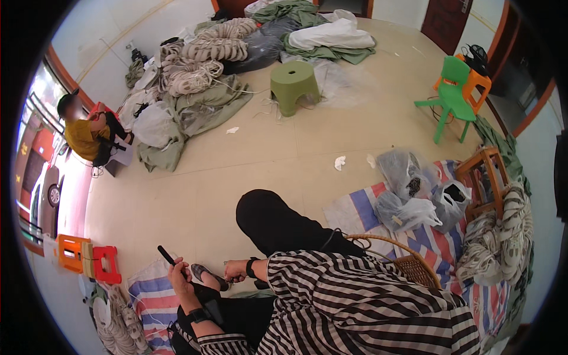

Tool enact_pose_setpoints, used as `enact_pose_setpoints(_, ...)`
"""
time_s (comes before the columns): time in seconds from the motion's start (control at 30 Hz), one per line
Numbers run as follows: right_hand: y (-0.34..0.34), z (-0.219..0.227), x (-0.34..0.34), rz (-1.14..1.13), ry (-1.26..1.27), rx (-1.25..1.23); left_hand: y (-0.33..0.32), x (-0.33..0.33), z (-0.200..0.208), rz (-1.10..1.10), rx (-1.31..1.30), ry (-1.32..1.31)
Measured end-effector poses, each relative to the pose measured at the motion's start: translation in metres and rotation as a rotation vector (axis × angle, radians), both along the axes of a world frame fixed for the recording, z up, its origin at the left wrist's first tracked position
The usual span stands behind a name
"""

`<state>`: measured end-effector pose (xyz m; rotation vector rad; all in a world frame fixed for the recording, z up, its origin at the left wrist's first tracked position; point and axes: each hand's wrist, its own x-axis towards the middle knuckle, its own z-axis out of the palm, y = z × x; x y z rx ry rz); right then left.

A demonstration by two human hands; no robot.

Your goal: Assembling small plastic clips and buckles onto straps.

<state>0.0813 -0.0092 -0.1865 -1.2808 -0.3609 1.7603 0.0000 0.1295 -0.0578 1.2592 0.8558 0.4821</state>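
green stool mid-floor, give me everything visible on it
The stool is a low, olive-green piece that looks like moulded plastic, one colour throughout. It has a rounded-square seat with a small dark hole in the middle and short, wide legs that flare slightly outward. It stands upright on the pale floor, far from both hands. Thin pale cords trail on the floor by its near-left legs; contact cannot be told. Clear plastic sheet lies close on its right. Nothing rests on the seat.

Beige floor (260,154) under rope piles (204,56), green stool (294,86).
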Motion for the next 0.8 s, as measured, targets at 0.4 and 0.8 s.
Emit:
enact_pose_setpoints(0.4,-0.005,0.018,0.002,-0.031,-0.001,0.081,0.01,-0.002,-0.016,0.02,0.048,0.14)
enact_pose_setpoints(0.8,-0.015,0.029,0.005,-0.069,-0.003,0.126,0.02,-0.014,-0.03,0.032,0.076,0.231)
